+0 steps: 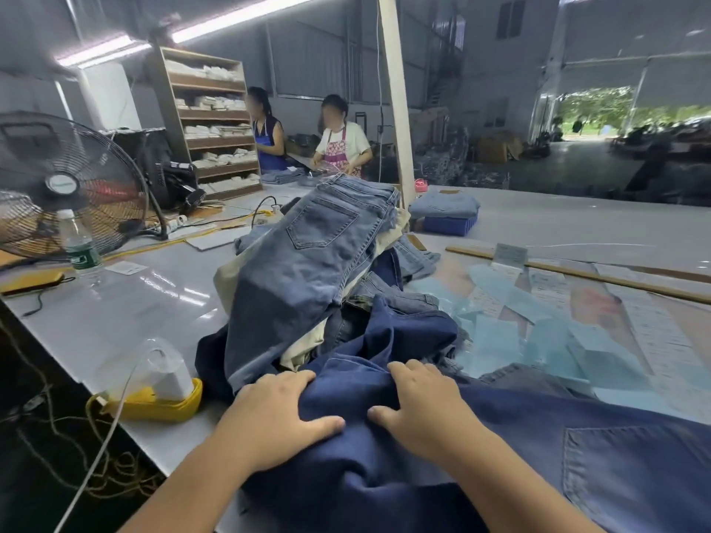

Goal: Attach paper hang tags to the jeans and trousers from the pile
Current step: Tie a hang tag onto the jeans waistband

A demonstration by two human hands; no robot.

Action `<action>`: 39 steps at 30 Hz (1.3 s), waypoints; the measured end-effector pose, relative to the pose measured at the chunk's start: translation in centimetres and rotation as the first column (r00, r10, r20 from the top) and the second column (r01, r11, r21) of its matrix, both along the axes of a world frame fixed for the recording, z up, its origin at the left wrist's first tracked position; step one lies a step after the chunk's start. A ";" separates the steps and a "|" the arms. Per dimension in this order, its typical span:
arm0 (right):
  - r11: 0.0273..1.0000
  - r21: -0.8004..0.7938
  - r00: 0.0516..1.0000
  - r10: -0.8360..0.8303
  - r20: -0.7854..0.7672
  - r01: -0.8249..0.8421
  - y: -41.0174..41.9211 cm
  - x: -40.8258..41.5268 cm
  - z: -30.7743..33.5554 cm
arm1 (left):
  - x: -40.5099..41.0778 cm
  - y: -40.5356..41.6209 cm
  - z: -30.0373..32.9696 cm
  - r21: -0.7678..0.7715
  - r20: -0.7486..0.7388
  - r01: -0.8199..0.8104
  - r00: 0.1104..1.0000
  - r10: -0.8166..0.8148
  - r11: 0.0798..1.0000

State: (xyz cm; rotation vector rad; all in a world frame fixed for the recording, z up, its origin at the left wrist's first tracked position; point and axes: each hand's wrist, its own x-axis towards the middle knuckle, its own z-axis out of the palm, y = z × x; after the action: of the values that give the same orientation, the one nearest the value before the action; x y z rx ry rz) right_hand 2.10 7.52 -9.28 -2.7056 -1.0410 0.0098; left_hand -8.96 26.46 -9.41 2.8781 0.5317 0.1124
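Head view: both hands on a dark navy denim pair of jeans [481,455] spread at 6 o'clock on the glossy white desk [127,313]. Left hand [277,413] lies on a raised fold, fingers curled over its edge, thumb pressing the cloth. Right hand [419,405] mirrors it, fingers hooked over the same fold; each grip closed on the navy denim.

Heaped pile of jeans and beige trousers [307,271] sits at 12 o'clock, touching the navy pair. A faded blue pair caps it, tilted and overhanging toward 7 o'clock.

Pale blue paper hang tags [538,340] lie scattered at 2 o'clock, some tucked under the denim edge.

Risks, as judged:
- Pulling the navy pair nearer could drag the heap's base and tip the top pair off.
- Sliding cloth may sweep or crease the tags.
- White tool in a yellow tray [161,390] at 9 o'clock sits near the desk edge; its cord could snag.
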 end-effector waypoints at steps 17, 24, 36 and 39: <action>0.922 0.340 0.982 0.178 0.058 -0.187 -1.9 -1.5 1.7 | 2.6 0.3 3.4 -0.473 0.159 0.102 0.987 -0.029 0.875; 0.785 0.511 0.934 0.253 0.254 -0.351 -3.2 -2.9 2.5 | 5.1 -2.8 4.1 -0.723 0.047 0.142 0.987 -0.156 0.676; 0.861 0.467 0.978 0.144 0.149 -0.198 -4.9 -2.7 2.4 | 2.7 -5.1 5.3 -0.943 0.190 0.262 0.930 -0.316 0.206; 0.925 0.325 0.981 0.176 0.087 -0.195 -5.4 -2.2 2.4 | 2.4 -6.0 6.1 -0.900 0.116 0.322 0.827 -0.550 0.295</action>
State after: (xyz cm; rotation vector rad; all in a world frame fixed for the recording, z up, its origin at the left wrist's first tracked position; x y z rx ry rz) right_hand -0.13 2.09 -6.85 -2.3094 -1.1920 -0.1928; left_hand -6.58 20.42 -3.27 1.8075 -0.2139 -0.4641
